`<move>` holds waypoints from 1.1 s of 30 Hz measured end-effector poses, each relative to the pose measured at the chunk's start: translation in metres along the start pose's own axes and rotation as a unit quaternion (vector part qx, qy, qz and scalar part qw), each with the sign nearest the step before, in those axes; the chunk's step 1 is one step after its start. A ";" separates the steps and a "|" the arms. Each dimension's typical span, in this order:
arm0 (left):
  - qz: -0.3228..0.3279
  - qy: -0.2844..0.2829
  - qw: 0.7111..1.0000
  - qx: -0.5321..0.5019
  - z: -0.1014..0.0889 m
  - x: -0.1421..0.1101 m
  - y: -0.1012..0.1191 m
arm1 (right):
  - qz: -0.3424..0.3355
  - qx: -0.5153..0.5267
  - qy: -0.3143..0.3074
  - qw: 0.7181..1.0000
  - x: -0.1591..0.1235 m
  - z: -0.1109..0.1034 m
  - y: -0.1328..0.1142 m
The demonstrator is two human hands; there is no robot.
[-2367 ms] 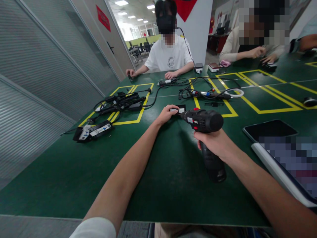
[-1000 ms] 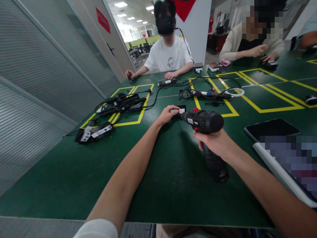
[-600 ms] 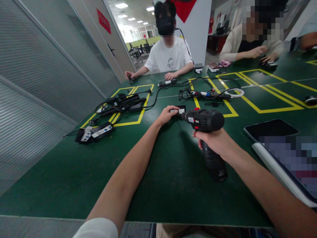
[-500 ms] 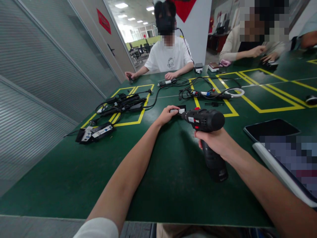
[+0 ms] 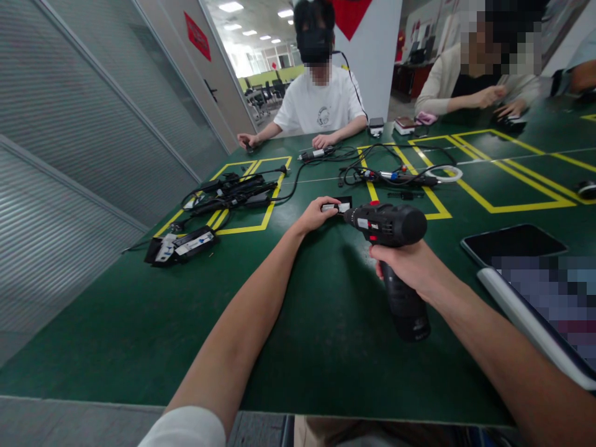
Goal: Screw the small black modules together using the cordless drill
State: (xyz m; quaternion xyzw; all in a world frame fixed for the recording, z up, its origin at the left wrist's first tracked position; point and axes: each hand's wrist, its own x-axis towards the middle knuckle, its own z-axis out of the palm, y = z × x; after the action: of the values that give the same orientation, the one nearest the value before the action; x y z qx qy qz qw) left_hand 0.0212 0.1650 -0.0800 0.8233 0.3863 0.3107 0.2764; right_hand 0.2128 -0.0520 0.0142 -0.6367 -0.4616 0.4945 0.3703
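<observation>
My right hand (image 5: 403,267) is wrapped round the grip of a black cordless drill (image 5: 391,225) with red details. The drill points left and away, its chuck close to my left fingertips. My left hand (image 5: 321,213) rests on the green table, its fingers closed on a small black-and-white piece (image 5: 344,207). A dark flat patch shows just behind that piece. The drill's tip meets or nearly meets the piece; whether they touch I cannot tell.
Black cables and tools (image 5: 242,192) lie at left within yellow tape, near a black-and-white packet (image 5: 195,243). More cabled tools (image 5: 391,177) lie beyond the drill. A phone (image 5: 512,241) and a screen device (image 5: 535,316) sit at right. Two people (image 5: 321,102) sit across the table.
Both hands and the drill keep nearly the same place over the table. The whole view has shifted very slightly.
</observation>
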 end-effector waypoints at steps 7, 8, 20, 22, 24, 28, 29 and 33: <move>0.005 0.004 1.000 -0.009 0.002 0.001 -0.007 | -0.023 -0.005 -0.004 1.000 0.005 0.000 0.009; 0.006 0.004 1.000 -0.012 0.002 0.001 -0.008 | -0.029 -0.007 -0.006 1.000 0.006 0.000 0.011; -0.015 0.033 0.999 -0.036 0.005 0.001 -0.010 | -0.030 -0.019 0.000 0.999 0.003 0.001 0.007; -0.017 0.040 0.998 -0.042 0.006 0.002 -0.012 | -0.031 -0.027 0.000 0.999 0.003 0.001 0.007; -0.015 0.044 0.998 -0.047 0.006 0.002 -0.013 | -0.033 -0.030 -0.004 0.999 0.003 0.001 0.008; -0.019 0.041 0.998 -0.052 0.006 0.002 -0.013 | -0.043 -0.020 -0.012 0.999 0.003 0.000 0.011; -0.021 0.040 0.998 -0.052 0.006 0.002 -0.013 | -0.044 -0.018 -0.014 0.999 0.003 0.000 0.011; -0.023 0.043 0.998 -0.043 0.006 0.002 -0.011 | -0.046 -0.026 -0.016 0.998 0.001 -0.001 0.010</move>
State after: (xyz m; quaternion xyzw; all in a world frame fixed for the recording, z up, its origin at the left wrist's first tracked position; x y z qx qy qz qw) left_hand 0.0217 0.1711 -0.0908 0.7873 0.4030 0.3561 0.3015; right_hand 0.2158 -0.0540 0.0048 -0.6163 -0.5091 0.4749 0.3680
